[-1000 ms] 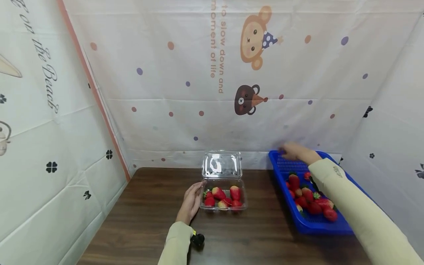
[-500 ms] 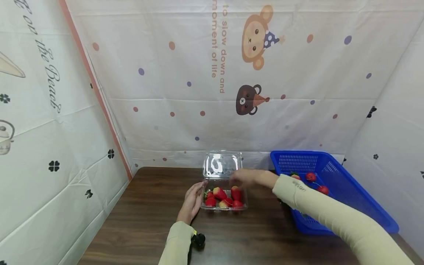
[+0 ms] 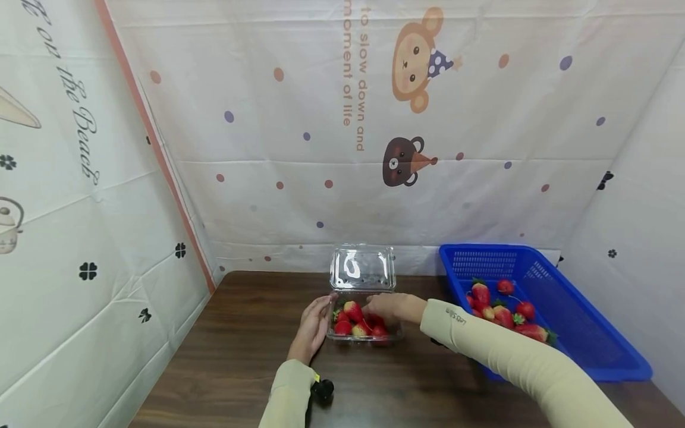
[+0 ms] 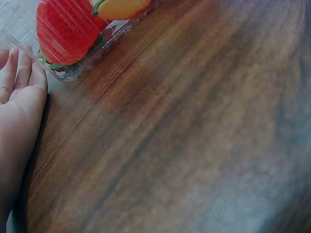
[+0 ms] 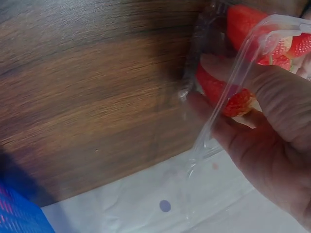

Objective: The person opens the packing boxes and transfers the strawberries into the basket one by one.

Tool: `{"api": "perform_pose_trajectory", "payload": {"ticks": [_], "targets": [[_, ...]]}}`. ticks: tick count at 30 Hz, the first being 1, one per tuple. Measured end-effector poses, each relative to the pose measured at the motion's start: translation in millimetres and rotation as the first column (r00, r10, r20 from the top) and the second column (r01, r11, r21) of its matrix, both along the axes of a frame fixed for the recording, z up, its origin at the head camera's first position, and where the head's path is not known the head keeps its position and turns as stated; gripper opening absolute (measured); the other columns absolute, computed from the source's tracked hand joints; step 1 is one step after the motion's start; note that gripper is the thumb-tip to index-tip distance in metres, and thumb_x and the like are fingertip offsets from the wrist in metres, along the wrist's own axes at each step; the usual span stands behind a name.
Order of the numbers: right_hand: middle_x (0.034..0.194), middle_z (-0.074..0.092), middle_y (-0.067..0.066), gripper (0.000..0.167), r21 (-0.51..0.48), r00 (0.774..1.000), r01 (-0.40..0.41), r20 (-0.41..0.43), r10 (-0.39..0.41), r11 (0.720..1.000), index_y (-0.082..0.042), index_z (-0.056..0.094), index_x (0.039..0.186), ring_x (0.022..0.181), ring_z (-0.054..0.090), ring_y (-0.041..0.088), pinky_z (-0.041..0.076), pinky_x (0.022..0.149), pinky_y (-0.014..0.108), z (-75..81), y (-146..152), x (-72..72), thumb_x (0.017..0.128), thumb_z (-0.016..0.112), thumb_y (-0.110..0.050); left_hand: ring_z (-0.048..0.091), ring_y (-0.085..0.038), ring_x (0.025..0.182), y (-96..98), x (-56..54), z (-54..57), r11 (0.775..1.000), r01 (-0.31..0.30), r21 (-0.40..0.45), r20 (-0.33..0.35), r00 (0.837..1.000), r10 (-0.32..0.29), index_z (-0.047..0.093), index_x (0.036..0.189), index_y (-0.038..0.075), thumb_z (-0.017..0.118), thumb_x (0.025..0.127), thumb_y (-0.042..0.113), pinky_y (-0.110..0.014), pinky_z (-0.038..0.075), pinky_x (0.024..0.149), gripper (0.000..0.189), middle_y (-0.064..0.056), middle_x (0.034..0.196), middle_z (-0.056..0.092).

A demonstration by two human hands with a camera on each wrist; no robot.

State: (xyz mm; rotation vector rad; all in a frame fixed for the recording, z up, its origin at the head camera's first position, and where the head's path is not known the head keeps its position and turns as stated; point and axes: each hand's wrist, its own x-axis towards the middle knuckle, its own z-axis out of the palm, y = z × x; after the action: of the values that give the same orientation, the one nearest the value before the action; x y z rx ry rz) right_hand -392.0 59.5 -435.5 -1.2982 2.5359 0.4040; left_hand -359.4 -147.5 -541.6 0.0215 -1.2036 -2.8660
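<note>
A clear plastic clamshell box stands on the table with its lid tipped back. Several strawberries lie inside it, along with round red fruit. My left hand rests at the box's left side; in the left wrist view its extended fingers touch the clear wall. Reaching into the right part of the box, my right hand pinches a strawberry between thumb and fingers, low inside the wall. The head view hides that strawberry behind the hand.
A blue plastic basket to the right holds more strawberries and some cherries; my right sleeve crosses its front. Behind the brown wooden table hangs a printed white cloth.
My right hand has moved left from over the blue basket to inside the clear box, where it holds a strawberry. My left hand has stayed at the box's side.
</note>
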Motion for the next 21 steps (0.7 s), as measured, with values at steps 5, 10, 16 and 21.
{"api": "perform_pose_trajectory", "payload": {"ticks": [5, 10, 16, 21], "targets": [[0.099, 0.070, -0.001, 0.038, -0.040, 0.999, -0.031, 0.022, 0.032, 0.999, -0.019, 0.069, 0.106, 0.110, 0.066, 0.021, 0.059, 0.091, 0.031, 0.7, 5.8, -5.2, 0.080, 0.077, 0.007, 0.066, -0.011, 0.112, 0.8, -0.1, -0.2, 1.000, -0.004, 0.011, 0.004, 1.000, 0.004, 0.066, 0.102, 0.002, 0.050, 0.105, 0.001, -0.018, 0.051, 0.104, 0.016, -0.003, 0.108, 0.075], [0.084, 0.067, -0.001, 0.034, -0.181, 0.990, -0.122, 0.051, 0.133, 0.976, -0.010, 0.068, 0.099, 0.083, 0.063, 0.013, 0.055, 0.075, 0.020, 11.6, 13.6, -18.6, 0.074, 0.078, 0.009, 0.066, -0.011, 0.112, -0.5, 0.4, -1.7, 1.000, -0.007, 0.004, 0.009, 1.000, 0.007, 0.066, 0.100, 0.004, 0.051, 0.104, 0.000, -0.018, 0.051, 0.104, 0.017, -0.003, 0.108, 0.074], [0.086, 0.069, 0.004, 0.028, -0.419, 0.984, -0.159, 0.008, 0.179, 0.894, -0.004, 0.066, 0.101, 0.082, 0.065, 0.016, 0.058, 0.076, 0.027, 54.5, 42.5, -45.4, 0.077, 0.081, 0.003, 0.066, -0.011, 0.114, -2.9, 0.5, -2.2, 1.000, -0.010, -0.006, 0.017, 1.000, 0.010, 0.067, 0.095, 0.008, 0.051, 0.104, 0.001, -0.018, 0.051, 0.104, 0.020, -0.003, 0.110, 0.075], [0.090, 0.070, 0.008, 0.023, -0.451, 0.996, -0.072, -0.088, 0.036, 0.890, -0.002, 0.067, 0.101, 0.085, 0.067, 0.023, 0.060, 0.079, 0.039, 105.1, 84.2, -71.0, 0.082, 0.077, 0.006, 0.065, -0.011, 0.115, -7.9, -0.4, -0.4, 1.000, -0.014, -0.015, 0.004, 1.000, 0.014, 0.067, 0.095, 0.010, 0.050, 0.105, 0.002, -0.018, 0.050, 0.105, 0.021, -0.002, 0.111, 0.074]]}}
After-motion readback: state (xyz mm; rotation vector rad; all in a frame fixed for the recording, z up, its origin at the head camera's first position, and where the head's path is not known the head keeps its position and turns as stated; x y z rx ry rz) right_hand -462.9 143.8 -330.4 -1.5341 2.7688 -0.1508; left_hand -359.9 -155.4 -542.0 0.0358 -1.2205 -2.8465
